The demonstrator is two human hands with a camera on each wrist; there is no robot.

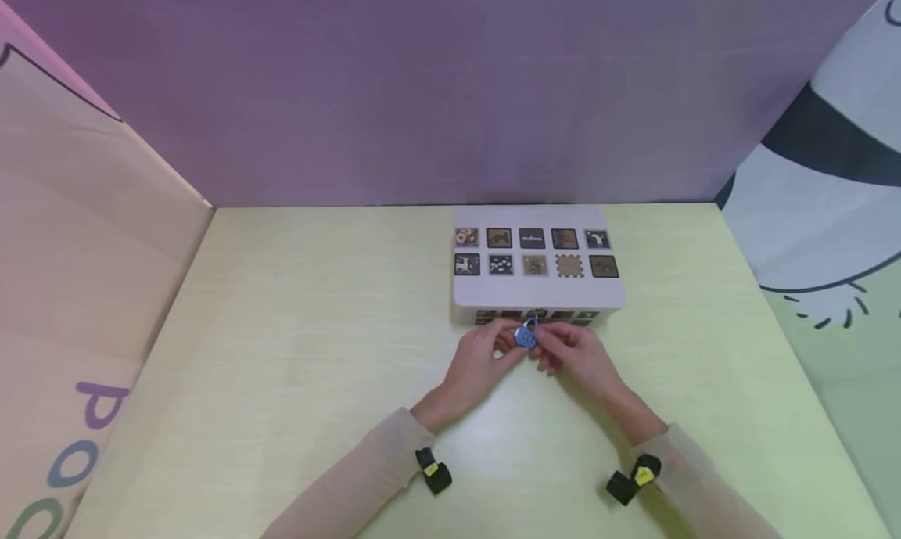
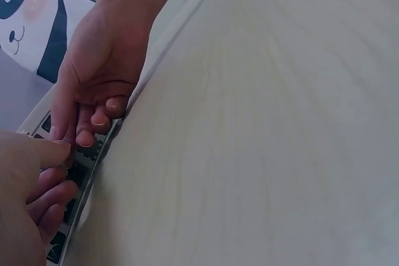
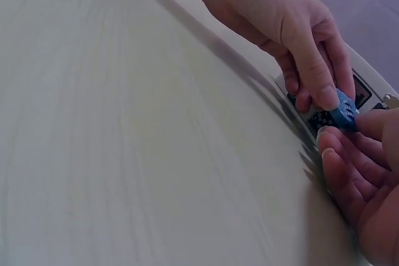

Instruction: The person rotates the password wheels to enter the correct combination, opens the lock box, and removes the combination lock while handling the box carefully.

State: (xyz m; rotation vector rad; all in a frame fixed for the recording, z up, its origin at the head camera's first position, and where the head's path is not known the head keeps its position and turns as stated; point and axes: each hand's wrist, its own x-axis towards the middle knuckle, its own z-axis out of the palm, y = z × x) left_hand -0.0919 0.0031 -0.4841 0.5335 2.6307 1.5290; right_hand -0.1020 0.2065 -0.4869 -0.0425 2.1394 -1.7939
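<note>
A small blue combination padlock (image 1: pixel 525 336) with number dials on its face is held between both hands, just in front of a white box's near side. My left hand (image 1: pixel 479 363) pinches the lock body from the left; in the right wrist view its thumb lies on the blue padlock (image 3: pixel 343 114). From the other side, my right hand (image 1: pixel 580 359) pinches the padlock's right edge with thumb and forefinger, its other fingers curled below. The shackle stands up at the top of the lock. In the left wrist view the fingers of both hands mostly hide the lock.
The white box (image 1: pixel 538 292), printed with rows of small square pictures, stands on the pale wooden table (image 1: pixel 317 328) near its back edge. A purple curtain (image 1: pixel 422 93) hangs behind. Printed cloths flank both sides. Each forearm wears a black strap (image 1: pixel 432 471).
</note>
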